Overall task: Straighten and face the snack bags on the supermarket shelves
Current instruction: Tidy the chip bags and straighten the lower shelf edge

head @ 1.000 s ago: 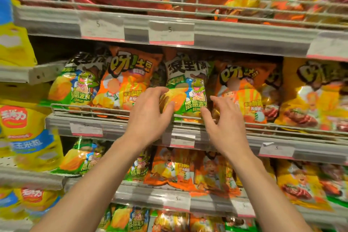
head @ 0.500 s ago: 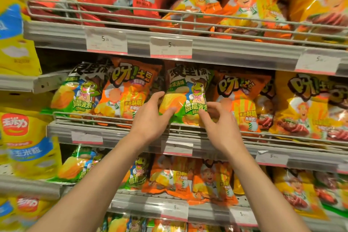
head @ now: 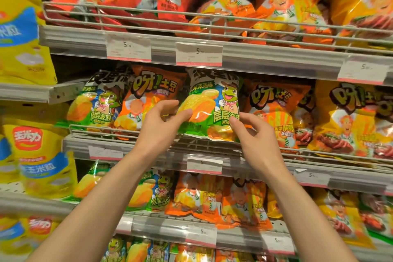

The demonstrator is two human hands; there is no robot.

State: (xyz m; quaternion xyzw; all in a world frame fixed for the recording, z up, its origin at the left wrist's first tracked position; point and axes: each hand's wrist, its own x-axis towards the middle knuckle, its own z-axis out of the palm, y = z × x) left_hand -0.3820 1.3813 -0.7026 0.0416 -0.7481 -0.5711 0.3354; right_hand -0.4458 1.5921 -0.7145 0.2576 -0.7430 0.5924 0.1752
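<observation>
Green and blue foil marks the frog bag [head: 209, 108], which sits upright at the middle of the second shelf [head: 212, 149] with its lower edge over the wire rail [head: 119, 132]. The left hand [head: 158, 127] pinches the bag's left edge between thumb and curled fingers [head: 182, 114], and the right hand [head: 254, 136] grips its lower right corner, thumb on the front face. To its left leans an orange bag [head: 144, 100], touching it, and further left stands a second frog bag [head: 95, 102]. On the right an orange striped bag [head: 274, 110] presses against it, with a yellow bag [head: 350, 117] beyond. White price tags [head: 198, 54] hang along the shelf edge above (the printed digits are partly blurred). Red bags [head: 136, 0] lie tilted on the top shelf, and large yellow packs [head: 40, 155] fill the neighbouring bay at the left.
</observation>
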